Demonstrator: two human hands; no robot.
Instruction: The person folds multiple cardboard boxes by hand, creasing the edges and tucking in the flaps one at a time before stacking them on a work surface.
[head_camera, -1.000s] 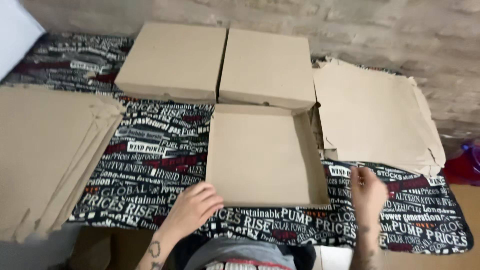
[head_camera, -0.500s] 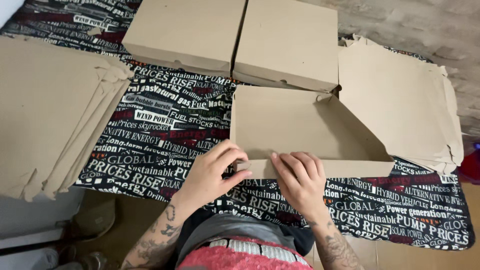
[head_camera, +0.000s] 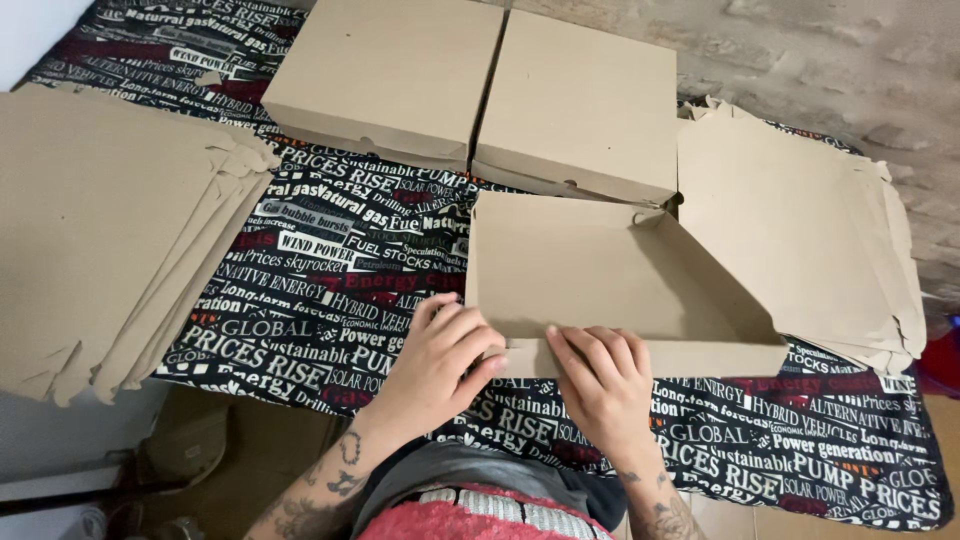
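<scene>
Pressing down on the near wall of the half-folded cardboard box (head_camera: 600, 280), the left hand (head_camera: 445, 355) and right hand (head_camera: 600, 385) lie flat with fingers curled over its front flap, gripping nothing else. The box sits on the table (head_camera: 330, 290), before two finished boxes (head_camera: 480, 90). Uneven pressure could likely crease the flap crooked or let the raised side wall spring back open.

Soft, even light falls across the printed tablecloth (head_camera: 330, 290), bright enough to keep the pale cardboard free of glare or blown highlights. Shadows are faint and short: a dim band inside the near wall of the open cardboard box (head_camera: 600, 280), thin dark lines under the two closed boxes (head_camera: 480, 90), and a darker patch below the table edge at lower left. The frame is mostly sharp, with slight softness on the left hand (head_camera: 440, 355) and right hand (head_camera: 605, 385), and wide-angle bending that tilts the table's edges outward towards the corners.
</scene>
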